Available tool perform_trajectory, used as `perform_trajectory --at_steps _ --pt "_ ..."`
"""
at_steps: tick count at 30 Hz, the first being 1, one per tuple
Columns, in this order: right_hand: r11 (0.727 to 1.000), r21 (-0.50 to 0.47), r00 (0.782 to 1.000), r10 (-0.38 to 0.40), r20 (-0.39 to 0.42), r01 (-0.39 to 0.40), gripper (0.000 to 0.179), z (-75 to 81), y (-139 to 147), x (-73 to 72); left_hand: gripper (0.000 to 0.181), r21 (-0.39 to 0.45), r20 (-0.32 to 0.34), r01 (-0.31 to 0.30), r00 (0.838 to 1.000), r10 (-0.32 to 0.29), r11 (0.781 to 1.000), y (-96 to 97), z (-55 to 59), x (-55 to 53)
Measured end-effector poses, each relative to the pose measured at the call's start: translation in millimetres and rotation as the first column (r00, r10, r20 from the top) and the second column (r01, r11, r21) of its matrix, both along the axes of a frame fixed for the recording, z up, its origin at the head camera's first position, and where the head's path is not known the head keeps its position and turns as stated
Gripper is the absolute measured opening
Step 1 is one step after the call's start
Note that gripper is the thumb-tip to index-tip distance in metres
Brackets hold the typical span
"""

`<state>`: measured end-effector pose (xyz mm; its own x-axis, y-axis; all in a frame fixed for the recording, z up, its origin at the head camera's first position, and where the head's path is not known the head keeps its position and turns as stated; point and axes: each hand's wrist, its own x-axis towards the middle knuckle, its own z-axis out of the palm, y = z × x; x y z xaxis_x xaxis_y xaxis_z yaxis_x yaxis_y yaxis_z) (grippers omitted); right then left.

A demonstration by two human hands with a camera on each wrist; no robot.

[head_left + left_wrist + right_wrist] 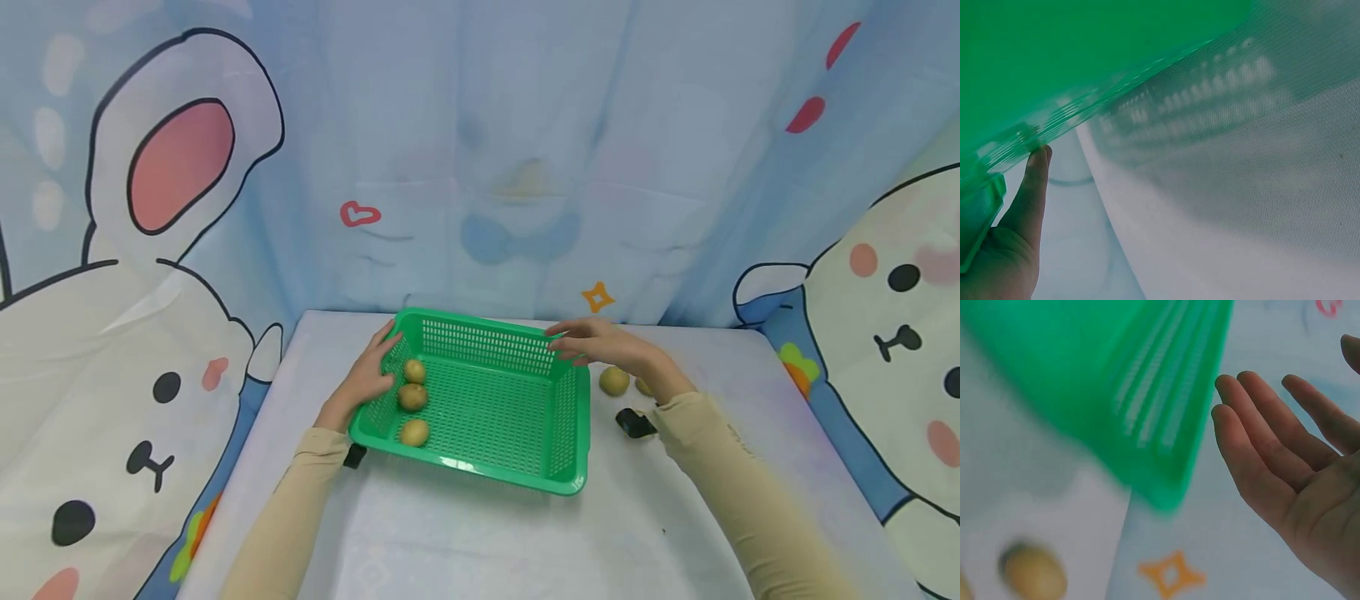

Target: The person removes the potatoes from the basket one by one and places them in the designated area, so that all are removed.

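I note left hand [367, 377] gripping the green basket [495, 408] by one end; right hand [600, 342] loosely spread, holding nothing; basket probably light, slightly flexible; best held at both ends.

White cloth-covered tabletop [465, 542], potatoes [614, 381] toward far right corner.
From here I see two, both near the far edge: one round, yellowish, in full view; its neighbour just beside it, partly hidden. Tiny dark speck [663, 531] well in from that edge.
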<state>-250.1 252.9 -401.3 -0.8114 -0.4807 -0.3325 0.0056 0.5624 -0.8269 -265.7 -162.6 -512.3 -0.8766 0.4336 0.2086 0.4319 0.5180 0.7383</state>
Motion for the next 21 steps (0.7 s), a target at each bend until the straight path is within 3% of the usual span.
perform_trajectory --at_steps 5,10,21 --pt "0.995 -0.017 0.995 0.098 0.012 -0.098 0.049 -10.2 -59 -7.8 0.08 0.002 -0.001 0.0 1.0 0.0 1.0 -1.2 -1.4 0.6" --pt "0.987 -0.029 0.987 0.16 0.027 -0.16 0.042 -33.3 -109 -14.2 0.08 0.005 0.007 0.004 1.0 -0.004 1.0 -1.9 0.7 0.7" --pt "0.979 -0.047 0.978 0.202 0.056 -0.2 0.04 -76.9 -174 -14.9 0.08 -0.01 0.009 -0.006 1.0 0.006 1.0 0.7 1.5 -0.6"
